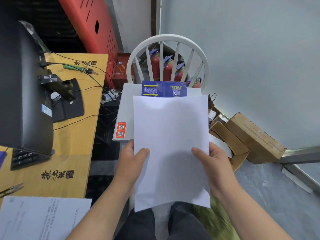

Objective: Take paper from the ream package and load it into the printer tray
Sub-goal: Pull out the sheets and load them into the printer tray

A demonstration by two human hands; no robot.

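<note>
I hold a white stack of paper (170, 144) flat in front of me, above my knees. My left hand (132, 161) grips its left edge with the thumb on top. My right hand (210, 163) grips its right edge the same way. Beyond the sheets lies the blue ream package (164, 88), its lower part hidden by the paper. It rests on a white printer (123, 111) with orange QR stickers, which sits on a white chair (166, 40). The printer's tray is not visible.
A yellow cardboard-covered desk (78, 135) at left holds a black monitor (22, 87), a keyboard, keys, cables and printed sheets (43, 217). Red fire extinguishers (155, 66) stand behind the chair. Open cardboard boxes (251, 137) lie on the floor at right.
</note>
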